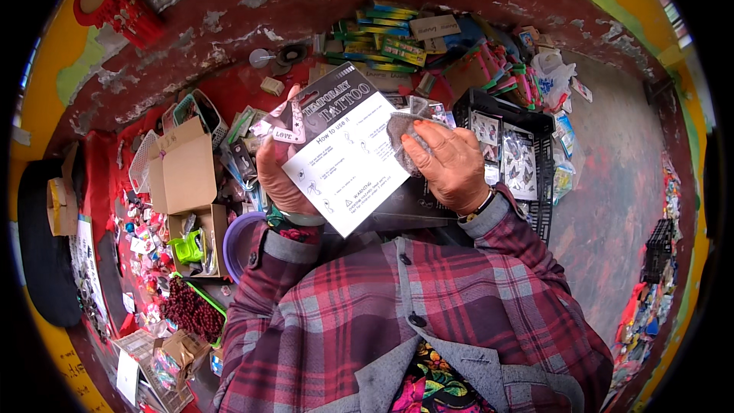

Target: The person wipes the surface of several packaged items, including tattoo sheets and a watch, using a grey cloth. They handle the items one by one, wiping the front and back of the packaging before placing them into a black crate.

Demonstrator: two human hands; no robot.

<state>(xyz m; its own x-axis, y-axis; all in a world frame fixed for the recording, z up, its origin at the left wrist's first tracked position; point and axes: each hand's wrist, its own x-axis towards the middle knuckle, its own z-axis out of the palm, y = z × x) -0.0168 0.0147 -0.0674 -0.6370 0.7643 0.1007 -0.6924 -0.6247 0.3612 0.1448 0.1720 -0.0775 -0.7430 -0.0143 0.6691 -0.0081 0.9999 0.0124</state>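
Observation:
My left hand (277,176) grips the left edge of a tattoo card (352,183), its fingers closed along that side. The card is flat, white with a black top band, and tilted in front of my chest. Against its right side my right hand (455,164) presses a crumpled grey-brown cloth (399,134), which lies under the bent fingers. Just right of that hand stands a black plastic crate (541,210) with packs of dark-printed sheets (520,164) in it.
An open cardboard box (183,172) and a purple basin (241,241) stand at my left. Dark red beads (195,310) fill a green-rimmed basket there. Yellow-green boxes (382,38) are piled by the far wall, with a white plastic bag (552,69) farther right.

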